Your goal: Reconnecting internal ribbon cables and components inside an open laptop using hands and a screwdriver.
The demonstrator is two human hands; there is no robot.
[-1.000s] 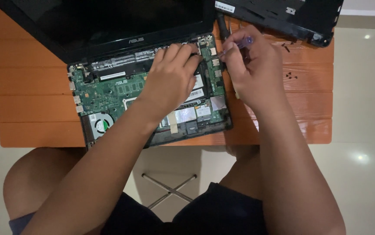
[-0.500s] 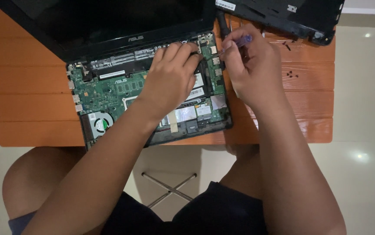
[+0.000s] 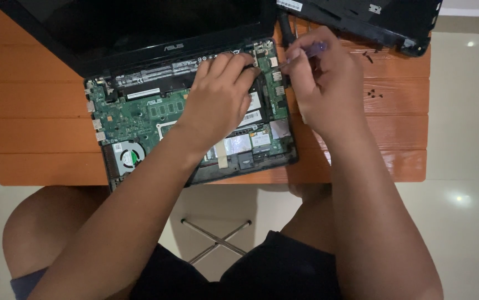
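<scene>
Fingers of the left hand (image 3: pixel 217 100) lie flat and spread on the opened laptop base (image 3: pixel 189 116), loosely together and clamped on nothing; they cover the middle of the green circuit board (image 3: pixel 139 114), so whatever sits under the palm is hidden. The right hand (image 3: pixel 323 83) hovers at the base's far right corner, its fingers pinched tight on a small screwdriver (image 3: pixel 306 51) with a pale purple handle. Only a short stretch of that handle shows between thumb and forefinger; the tip is too small and too shadowed to make out, and I cannot tell whether it touches the board.

The base acts as a shallow tray. In it sit the circuit board, a round fan (image 3: pixel 128 155) at the near left corner, and several silver-labelled cards and modules toward the near right, partly masked by the left wrist. The laptop's dark screen (image 3: pixel 139 28) rises from the far edge of the base and is cut off by the top of the frame.

Right of the base and beyond the right hand, a black plastic cover (image 3: pixel 373 19) lies across the far corner of the orange slatted bench (image 3: pixel 39 122), also cropped at the top. A few tiny dark screws (image 3: pixel 374 93) lie loose on the bench just right of the right hand, hard to count. The person's knees and a metal stool frame (image 3: pixel 217 239) show below the bench's near edge.
</scene>
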